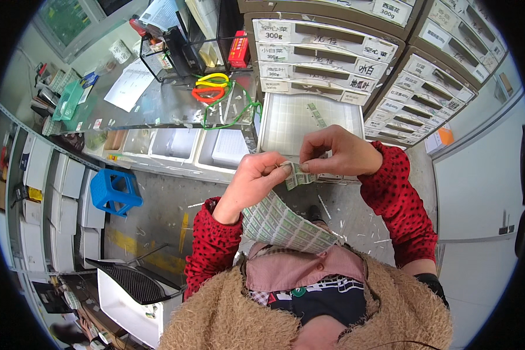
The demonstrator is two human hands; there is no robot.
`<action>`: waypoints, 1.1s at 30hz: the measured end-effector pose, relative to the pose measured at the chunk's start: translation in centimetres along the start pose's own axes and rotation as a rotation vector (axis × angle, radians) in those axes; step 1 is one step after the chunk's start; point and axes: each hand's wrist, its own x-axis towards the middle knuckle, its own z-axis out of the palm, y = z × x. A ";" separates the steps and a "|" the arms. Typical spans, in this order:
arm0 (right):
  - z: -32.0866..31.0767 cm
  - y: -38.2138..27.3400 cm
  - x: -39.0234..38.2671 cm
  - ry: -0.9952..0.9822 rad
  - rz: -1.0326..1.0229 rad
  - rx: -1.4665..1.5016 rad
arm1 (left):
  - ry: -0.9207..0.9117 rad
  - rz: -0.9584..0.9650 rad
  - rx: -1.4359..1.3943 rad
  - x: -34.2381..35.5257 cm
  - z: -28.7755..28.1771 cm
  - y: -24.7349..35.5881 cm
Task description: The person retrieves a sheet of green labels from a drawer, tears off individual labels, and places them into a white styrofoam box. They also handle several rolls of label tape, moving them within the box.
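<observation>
Printed labels [296, 181] in both hands [251, 182] [339, 154]

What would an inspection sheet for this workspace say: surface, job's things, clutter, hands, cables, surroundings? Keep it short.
Surface: glass-topped table at left, bearing papers and yellow and orange-red looped handles.
Job's things: small green-and-white piece held up; larger patterned sheet below it, join unclear; strip inside the open drawer.
Clutter: white scraps on the floor.
Hands: left hand and right hand both pinch the small piece.
Cables: green cord on the table, kind unclear.
Surroundings: drawer cabinet ahead; blue stool at left.
</observation>
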 end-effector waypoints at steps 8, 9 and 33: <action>0.7 0.0 0.7 0.045 -0.186 -0.246 | 0.007 0.020 -0.023 -0.2 0.3 -0.1; 0.8 0.0 0.8 0.055 -0.229 -0.272 | 0.013 0.016 -0.031 -0.2 0.4 0.1; 1.7 0.4 -1.6 0.380 -0.274 -0.261 | 0.223 0.083 -0.142 1.0 2.7 -0.6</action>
